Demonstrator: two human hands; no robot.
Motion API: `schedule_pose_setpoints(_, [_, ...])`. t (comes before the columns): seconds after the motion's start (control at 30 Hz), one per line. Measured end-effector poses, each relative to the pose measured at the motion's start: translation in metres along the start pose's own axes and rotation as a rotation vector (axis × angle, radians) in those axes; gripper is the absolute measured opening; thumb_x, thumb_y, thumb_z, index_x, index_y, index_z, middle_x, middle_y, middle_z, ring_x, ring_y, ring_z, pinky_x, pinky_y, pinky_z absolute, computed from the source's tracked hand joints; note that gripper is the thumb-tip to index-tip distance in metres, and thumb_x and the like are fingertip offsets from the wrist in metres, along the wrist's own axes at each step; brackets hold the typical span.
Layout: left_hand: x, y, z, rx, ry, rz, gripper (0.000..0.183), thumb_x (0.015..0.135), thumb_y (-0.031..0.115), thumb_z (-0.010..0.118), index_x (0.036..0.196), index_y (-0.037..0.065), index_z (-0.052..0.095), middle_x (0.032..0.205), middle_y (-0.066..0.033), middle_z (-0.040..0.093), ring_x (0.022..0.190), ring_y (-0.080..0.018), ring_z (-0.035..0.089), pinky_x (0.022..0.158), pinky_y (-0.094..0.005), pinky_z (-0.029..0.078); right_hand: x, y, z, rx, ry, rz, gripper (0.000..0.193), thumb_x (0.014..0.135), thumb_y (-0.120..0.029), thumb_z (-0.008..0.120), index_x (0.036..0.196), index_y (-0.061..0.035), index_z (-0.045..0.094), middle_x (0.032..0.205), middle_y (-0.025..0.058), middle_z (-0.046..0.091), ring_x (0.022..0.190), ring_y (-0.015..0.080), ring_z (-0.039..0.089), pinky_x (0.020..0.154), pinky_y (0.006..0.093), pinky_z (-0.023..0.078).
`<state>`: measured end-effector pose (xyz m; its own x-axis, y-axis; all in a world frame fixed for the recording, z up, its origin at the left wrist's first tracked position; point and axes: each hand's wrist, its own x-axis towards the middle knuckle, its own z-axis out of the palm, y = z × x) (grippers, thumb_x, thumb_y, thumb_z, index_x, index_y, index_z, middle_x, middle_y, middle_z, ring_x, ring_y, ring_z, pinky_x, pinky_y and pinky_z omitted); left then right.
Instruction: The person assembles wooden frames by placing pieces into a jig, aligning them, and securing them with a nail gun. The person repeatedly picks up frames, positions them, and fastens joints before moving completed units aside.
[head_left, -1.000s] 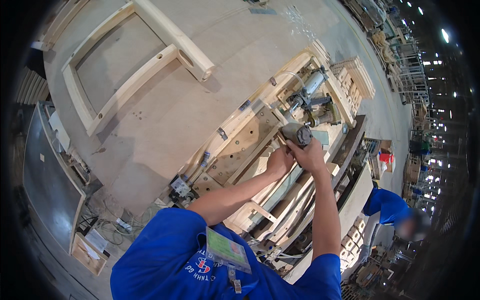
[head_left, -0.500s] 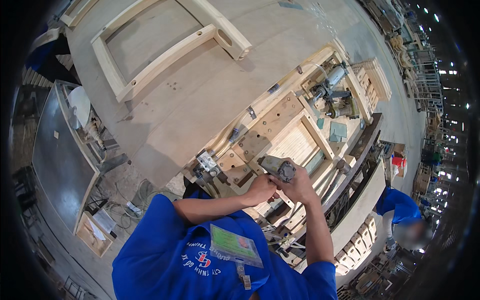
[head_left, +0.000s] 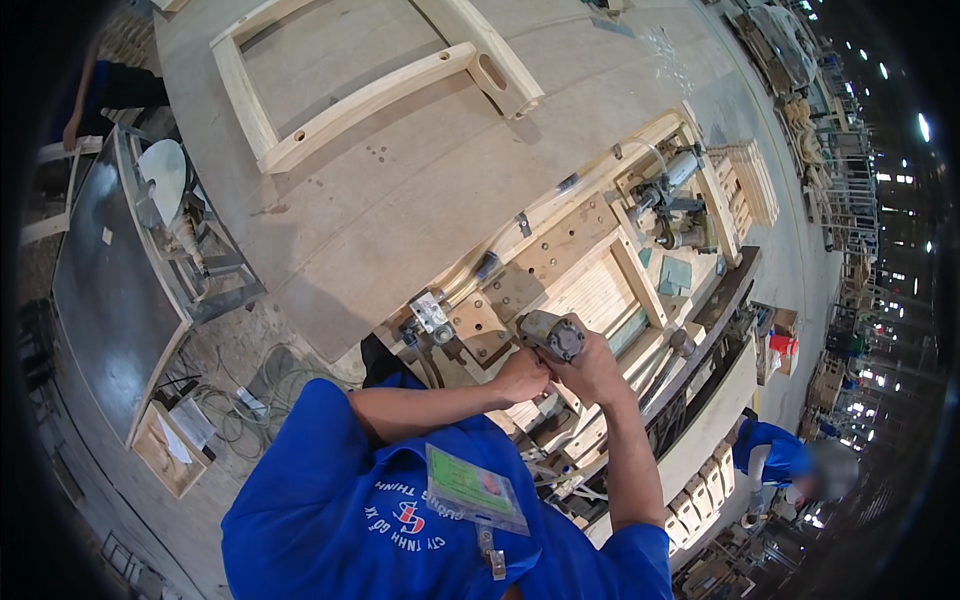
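My right hand (head_left: 590, 372) grips a worn grey pistol-shaped power tool (head_left: 553, 336), its rounded end towards me. Close against it, my left hand (head_left: 520, 376) is closed just below the tool; whatever its fingers hold, if anything, is hidden. Both hands are over the near end of a wooden clamping jig (head_left: 560, 240). Within the jig lies a pale wooden frame with a slatted panel (head_left: 590, 283). A metal air cylinder (head_left: 684, 168) is mounted at the jig's far end, and a metal valve block (head_left: 432, 318) sits at its near left corner.
A large wooden frame (head_left: 370, 97) lies on the floor at the far left. Left of me stands a dark-topped table (head_left: 110, 290), with hoses (head_left: 262, 400) on the floor nearby. Stacked wooden parts (head_left: 703, 505) are at the right, near a person in blue (head_left: 770, 452).
The view has shifted slightly, so the surroundings sit a little differently. My hands stay together, with the tool still in the right one. The person at the right has leaned and shifted.
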<state>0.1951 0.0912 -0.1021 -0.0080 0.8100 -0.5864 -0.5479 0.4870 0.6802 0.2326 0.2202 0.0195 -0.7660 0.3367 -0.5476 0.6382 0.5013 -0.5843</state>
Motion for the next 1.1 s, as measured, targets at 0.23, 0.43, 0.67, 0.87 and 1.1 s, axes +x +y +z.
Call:
schedule_pose_setpoints(0.23, [-0.017,0.008,-0.005,0.165,-0.016,0.02,0.031,0.107,0.02,0.054,0.111,-0.004,0.073,0.093,-0.0135,0.077,0.081,-0.0227,0.076,0.064,-0.0354,0.062,-0.019,-0.008,0.008,-0.002,0.11,0.044,0.041,0.09,-0.018,0.081,0.124,-0.0047,0.064,0.099,0.0215,0.077,0.098,0.0433,0.075,0.084,0.0469,0.058])
schedule_pose_setpoints(0.43, [-0.094,0.058,-0.018,0.529,0.191,0.509,0.029,0.104,0.026,0.069,0.118,0.002,0.075,0.101,-0.0154,0.079,0.087,-0.0272,0.077,0.078,-0.0373,0.06,-0.118,0.003,-0.001,0.44,0.379,0.415,0.034,0.094,-0.017,0.078,0.118,0.0042,0.066,0.084,0.0053,0.073,0.074,0.0162,0.069,0.066,0.0335,0.054])
schedule_pose_setpoints(0.67, [-0.111,0.087,-0.092,0.84,0.503,0.775,0.019,0.101,0.019,0.069,0.112,0.006,0.076,0.098,-0.0143,0.078,0.088,-0.0316,0.077,0.077,-0.039,0.059,-0.28,0.056,0.003,0.579,0.982,0.61,0.028,0.103,-0.011,0.069,0.127,0.0007,0.065,0.082,0.003,0.067,0.061,0.0081,0.057,0.053,0.0254,0.046])
schedule_pose_setpoints(0.87, [-0.122,0.087,-0.049,1.276,0.168,0.815,0.022,0.098,0.031,0.072,0.103,0.01,0.077,0.09,-0.0107,0.076,0.081,-0.0333,0.073,0.069,-0.0434,0.056,-0.359,0.193,0.06,-0.485,1.259,0.797,0.049,0.097,-0.005,0.069,0.144,0.0001,0.055,0.129,0.0205,0.063,0.1,0.0391,0.071,0.084,0.0473,0.058])
schedule_pose_setpoints(1.1, [-0.073,0.076,0.015,1.448,-0.089,0.971,0.03,0.096,0.03,0.075,0.115,0.006,0.073,0.104,-0.0124,0.072,0.101,-0.0333,0.068,0.089,-0.0454,0.055,-0.386,0.26,0.108,-0.303,1.214,1.079,0.072,0.092,-0.003,0.071,0.159,-0.0071,0.044,0.151,0.0192,0.049,0.13,0.0449,0.06,0.103,0.0506,0.053])
